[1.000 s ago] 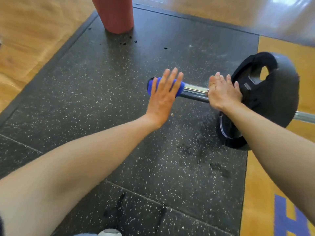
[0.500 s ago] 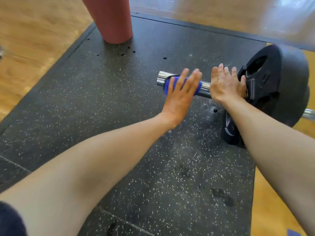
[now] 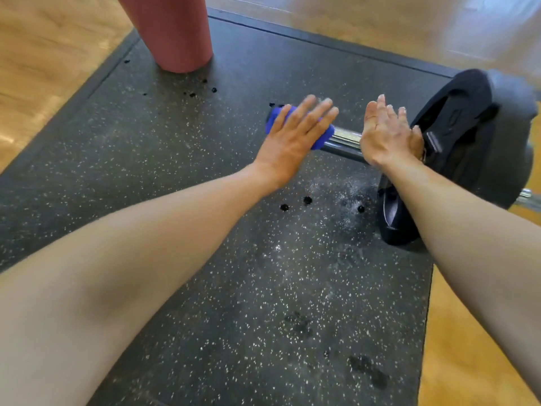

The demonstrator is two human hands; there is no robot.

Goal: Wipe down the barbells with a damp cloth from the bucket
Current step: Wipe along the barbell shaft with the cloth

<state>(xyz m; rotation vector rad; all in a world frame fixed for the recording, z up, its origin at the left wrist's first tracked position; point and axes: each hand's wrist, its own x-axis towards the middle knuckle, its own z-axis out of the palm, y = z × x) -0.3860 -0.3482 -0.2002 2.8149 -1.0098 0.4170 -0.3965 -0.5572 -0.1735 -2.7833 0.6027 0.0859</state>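
I press the blue cloth (image 3: 298, 127) on the end of the barbell sleeve (image 3: 345, 139) with my left hand (image 3: 292, 139), fingers straight. My right hand (image 3: 383, 136) lies flat and released near the black plate (image 3: 483, 136). The bar on the mat (image 3: 175, 159) looks heavy and may roll; the cloth is soft, probably slippery.

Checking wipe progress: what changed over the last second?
The left hand slid the blue cloth inward along the barbell sleeve, then back out over its end. Fresh drops dot the mat. The right hand stays flat by the plate; the bucket stays put.
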